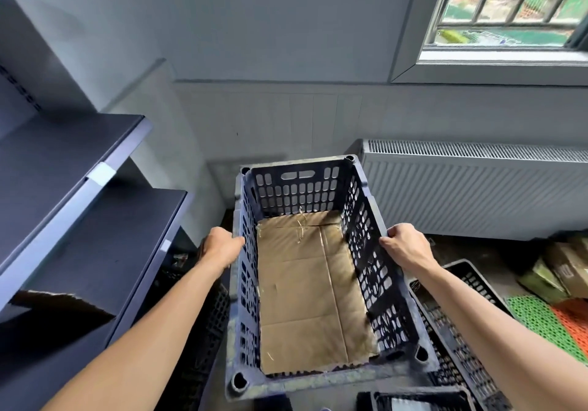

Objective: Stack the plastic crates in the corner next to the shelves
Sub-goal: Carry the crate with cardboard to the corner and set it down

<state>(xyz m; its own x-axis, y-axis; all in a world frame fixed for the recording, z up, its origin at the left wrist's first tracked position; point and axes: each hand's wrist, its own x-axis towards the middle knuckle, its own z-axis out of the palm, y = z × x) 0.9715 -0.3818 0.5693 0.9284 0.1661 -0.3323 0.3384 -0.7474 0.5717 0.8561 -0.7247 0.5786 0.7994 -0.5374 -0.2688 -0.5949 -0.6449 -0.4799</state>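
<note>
Head view, item one: a dark blue perforated plastic crate (305,270), which we held up in front of us over the corner between the grey shelves (79,169) on our left and the white radiator (477,188) on the right-hand wall. Our left hand (222,247) was closed on the left long rim and our right hand (405,245) was closed on the right long rim, at roughly matching points; we judged that this even grip kept the crate level and let us steer it straight down. Item two: a flat sheet of cardboard (310,289) lining the crate floor, with a few wisps of straw on it; it lay loose, so a level carry seemed wise. Item three: a second dark crate (461,331) on the floor just to the right, partly under the held one. Item four: more dark plastic showed beneath the held crate at the left, possibly the stack's base, though we could not tell. Item five: green and orange mesh mats (550,318) at the far right, well apart.
</note>
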